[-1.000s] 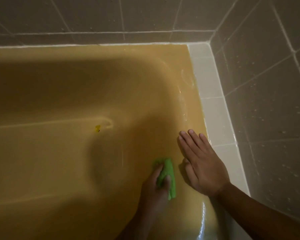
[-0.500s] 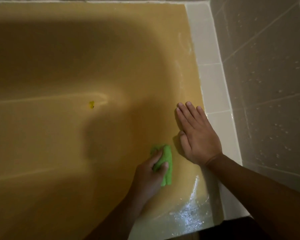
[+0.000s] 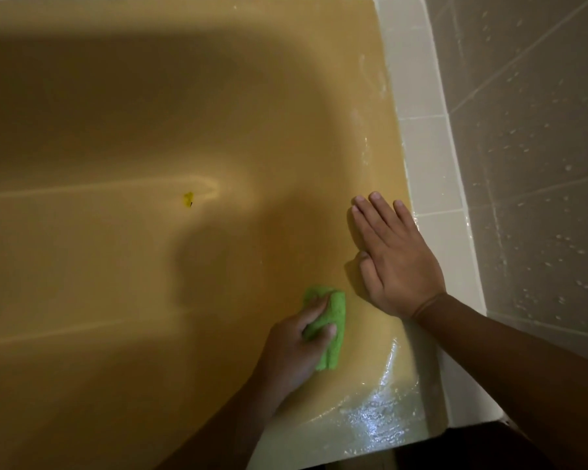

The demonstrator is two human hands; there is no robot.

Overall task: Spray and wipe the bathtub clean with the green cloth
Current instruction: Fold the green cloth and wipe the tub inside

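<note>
Gripping green cloth [image 3: 333, 329]: left hand [image 3: 294, 351] | right hand [image 3: 396, 266] flat, bathtub edge [image 3: 389, 137]

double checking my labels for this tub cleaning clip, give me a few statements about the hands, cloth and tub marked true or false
1. The left hand grips the green cloth against the bathtub. True.
2. The right hand holds a spray bottle. False: it lies flat on the tub, fingers straight, holding nothing.
3. The bathtub is white. False: it is tan-yellow; the tile ledge beside it is white.
4. A small yellow speck sits on the tub bottom, apart from both hands. True.
5. The tub's near corner glistens wet. True.
</note>
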